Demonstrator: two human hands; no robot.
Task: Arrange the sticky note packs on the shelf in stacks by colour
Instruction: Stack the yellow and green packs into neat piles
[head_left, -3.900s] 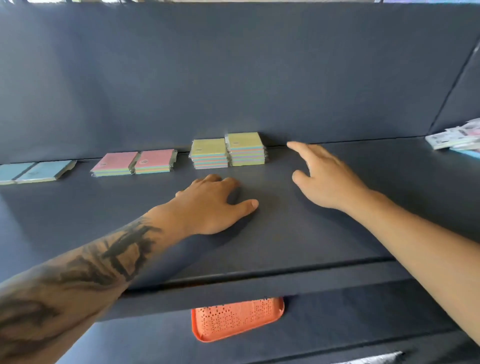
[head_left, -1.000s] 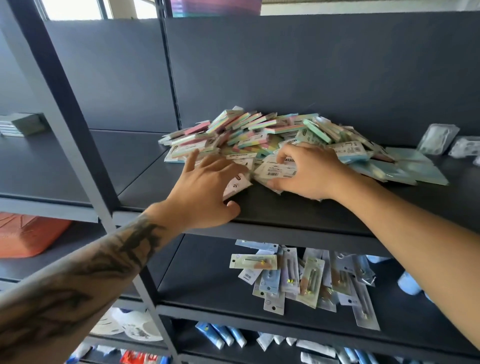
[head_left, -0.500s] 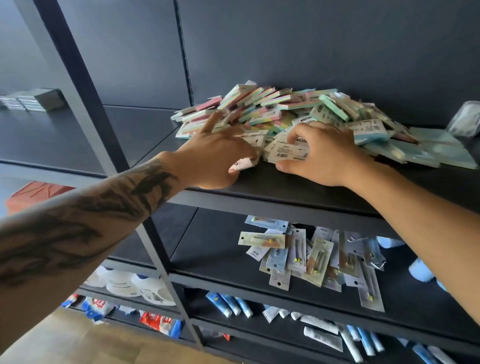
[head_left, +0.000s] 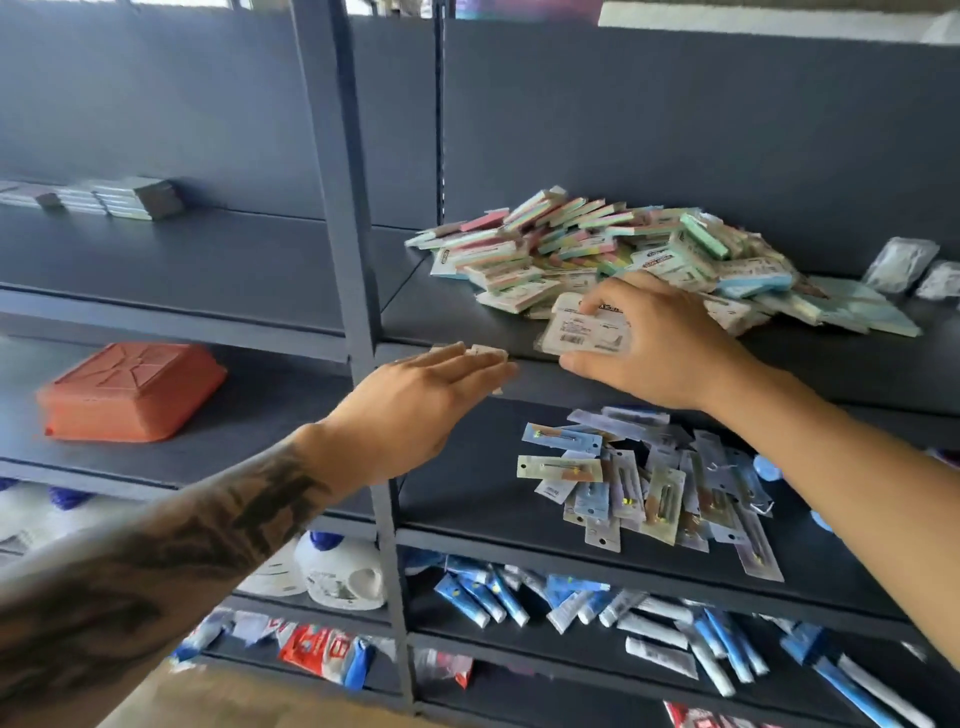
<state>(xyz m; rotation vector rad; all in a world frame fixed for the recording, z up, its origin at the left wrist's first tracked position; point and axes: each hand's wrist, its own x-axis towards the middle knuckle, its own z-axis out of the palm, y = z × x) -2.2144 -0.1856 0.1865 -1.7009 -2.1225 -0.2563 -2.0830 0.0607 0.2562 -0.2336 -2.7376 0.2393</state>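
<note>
Dozens of pastel plastic-wrapped sticky note packs (head_left: 613, 249) lie heaped unsorted on the dark shelf (head_left: 810, 358). At the heap's front edge, the right hand (head_left: 660, 348) pinches one label-up pack (head_left: 584, 332), likely lifting it for sorting; left of the heap, the left hand (head_left: 415, 405) holds something small, its grip unclear.

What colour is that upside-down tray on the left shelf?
Orange. The tray shows clearly in the head view, the only one here.

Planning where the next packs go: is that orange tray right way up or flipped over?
Flipped over. The orange tray shows its ribbed underside facing up, rim down on the shelf left of the upright.
</note>
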